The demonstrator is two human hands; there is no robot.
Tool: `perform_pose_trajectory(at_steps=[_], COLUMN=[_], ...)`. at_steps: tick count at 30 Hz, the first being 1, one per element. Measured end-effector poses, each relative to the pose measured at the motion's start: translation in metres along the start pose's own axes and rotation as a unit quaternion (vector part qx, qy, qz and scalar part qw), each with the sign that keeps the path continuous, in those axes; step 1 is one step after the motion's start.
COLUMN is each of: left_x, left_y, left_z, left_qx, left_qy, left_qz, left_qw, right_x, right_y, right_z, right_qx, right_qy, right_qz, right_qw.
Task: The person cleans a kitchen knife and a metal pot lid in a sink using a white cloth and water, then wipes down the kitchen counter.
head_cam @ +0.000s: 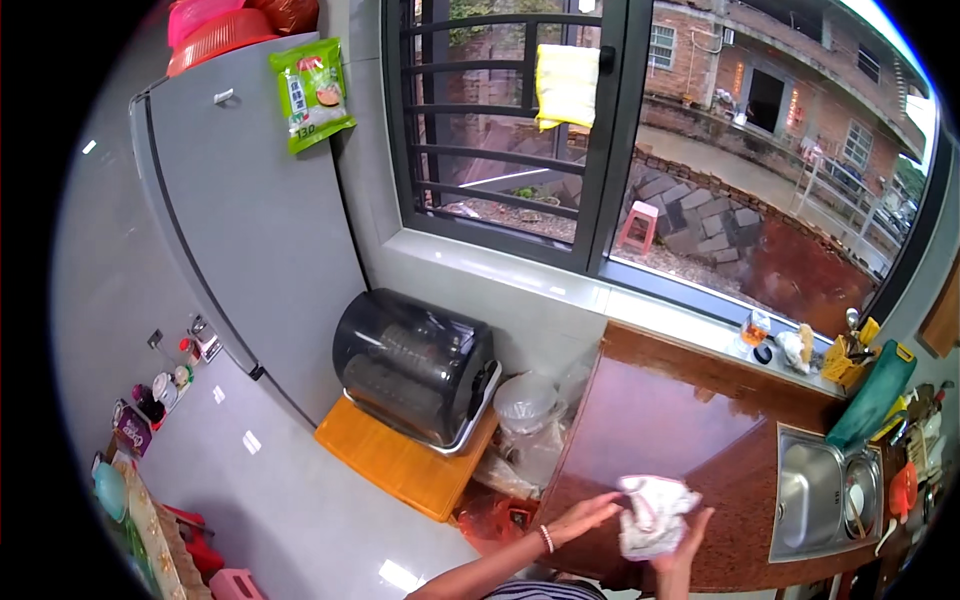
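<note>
A crumpled white cloth with reddish markings point(651, 517) is held up over the reddish-brown stone countertop point(720, 517). My left hand point(589, 517), with a beaded bracelet at the wrist, grips the cloth's left edge with its fingertips. From the lower right, my right hand point(684, 544) holds the other side, its palm partly behind the fabric. Folds of the cloth hide some fingers. The polished counter surface beneath reflects the window light.
A steel sink point(810, 487) is set into the counter at right, beside a green cutting board point(874, 394). To the left, a dark-lidded dish box point(412, 367) stands on an orange wooden stand point(405, 457). Plastic bowls point(525, 401) fill the gap. A grey refrigerator point(255, 202) stands farther back.
</note>
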State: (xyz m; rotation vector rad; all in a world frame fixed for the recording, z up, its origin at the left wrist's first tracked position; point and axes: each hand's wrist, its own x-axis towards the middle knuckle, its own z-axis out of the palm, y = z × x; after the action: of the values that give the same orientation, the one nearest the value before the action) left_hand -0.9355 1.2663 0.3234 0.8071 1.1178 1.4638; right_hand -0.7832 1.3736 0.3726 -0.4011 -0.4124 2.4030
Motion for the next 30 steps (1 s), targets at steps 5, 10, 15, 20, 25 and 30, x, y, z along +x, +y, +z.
perform_pose_trajectory(at_steps=[5, 10, 15, 20, 25, 30], left_x=[-0.027, -0.036, -0.04, -0.038, -0.035, -0.016], left_y=[0.009, 0.006, 0.031, 0.036, 0.04, 0.001], left_z=[0.009, 0.004, 0.012, 0.041, 0.08, 0.134], left_qx=[-0.135, -0.058, 0.121, 0.149, 0.048, 0.196], left_qy=[0.103, 0.164, 0.083, -0.093, -0.218, -0.137], left_qz=[-0.036, 0.051, 0.04, 0.118, -0.036, 0.116], left_qw=[0.985, 0.983, 0.988, 0.977, 0.974, 0.964], right_x=[-0.001, -0.012, -0.035, -0.081, -0.144, -0.182], right_y=[0.052, 0.052, 0.037, 0.02, -0.016, -0.058], right_z=[0.001, 0.007, 0.003, -0.024, -0.041, -0.075], right_qx=[-0.122, -0.18, -0.216, -0.307, -0.296, -0.353], right_qy=[0.01, 0.05, 0.054, 0.104, 0.169, 0.277], right_qz=[0.081, 0.04, -0.033, -0.104, -0.216, -0.21], right_qw=[0.989, 0.982, 0.974, 0.94, 0.915, 0.869])
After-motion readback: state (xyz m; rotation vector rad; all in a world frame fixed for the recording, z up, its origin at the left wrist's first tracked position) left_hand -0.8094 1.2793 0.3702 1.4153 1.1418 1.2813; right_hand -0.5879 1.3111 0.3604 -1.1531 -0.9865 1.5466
